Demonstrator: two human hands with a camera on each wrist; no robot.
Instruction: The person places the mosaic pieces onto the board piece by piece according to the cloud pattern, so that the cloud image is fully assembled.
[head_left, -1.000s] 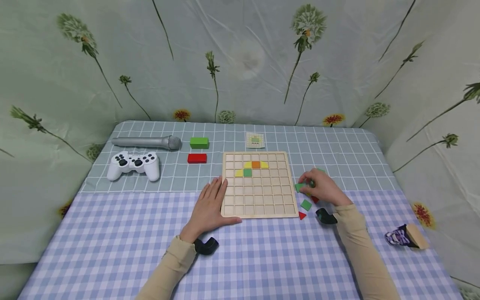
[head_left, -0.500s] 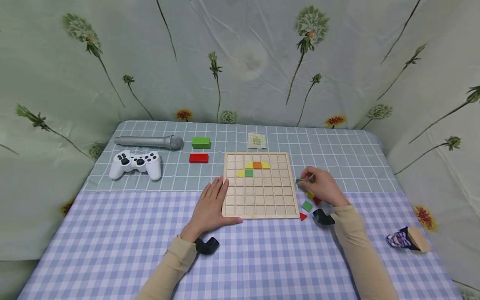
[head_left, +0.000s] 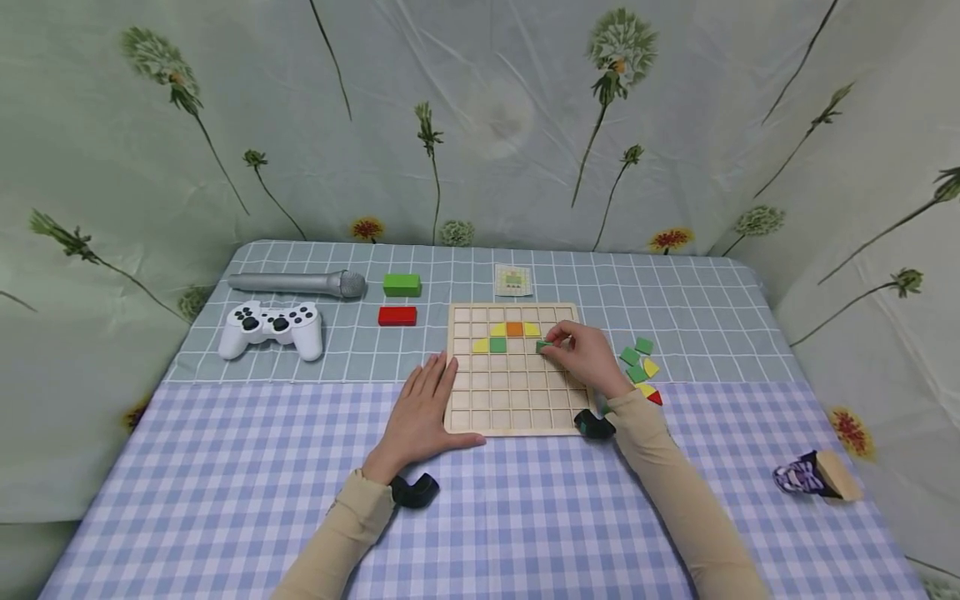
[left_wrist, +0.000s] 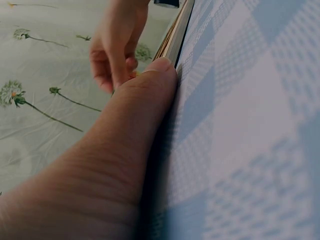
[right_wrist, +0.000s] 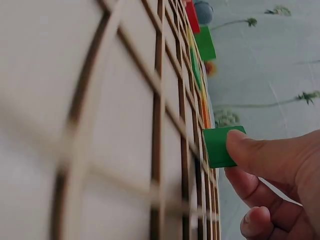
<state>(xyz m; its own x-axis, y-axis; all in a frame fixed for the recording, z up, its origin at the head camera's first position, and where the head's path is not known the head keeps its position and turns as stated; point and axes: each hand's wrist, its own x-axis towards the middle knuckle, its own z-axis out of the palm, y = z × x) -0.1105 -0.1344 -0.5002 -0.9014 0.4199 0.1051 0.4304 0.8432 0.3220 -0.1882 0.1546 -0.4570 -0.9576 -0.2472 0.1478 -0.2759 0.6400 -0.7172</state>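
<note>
In the head view a wooden grid board (head_left: pixel 510 402) lies on the table. My left hand (head_left: pixel 420 417) rests at its left edge, fingers straight, the thumb along the near edge. Between thumb and fingers my right hand (head_left: pixel 588 360) pinches a green square tile (right_wrist: pixel 219 148), held at the board's upper right cells, right of the yellow tile (head_left: pixel 532 330). The orange tile (head_left: pixel 514 330) and another green tile (head_left: pixel 498 345) sit in cells, with two more yellow ones around them. Whether the pinched tile touches its cell I cannot tell.
Loose green tiles (head_left: pixel 630 356), yellow ones and a red tile (head_left: pixel 655 398) lie right of the board. Behind it is a pattern card (head_left: pixel 513 281). Leftward are a green block (head_left: pixel 402 286), red block (head_left: pixel 397 316), microphone (head_left: pixel 300 284) and game controller (head_left: pixel 272 328). A small shoe-shaped object (head_left: pixel 816 477) lies far right.
My right hand has moved left from the loose tiles to over the board, carrying a green tile. The loose tiles it covered now show. My left hand has stayed put.
</note>
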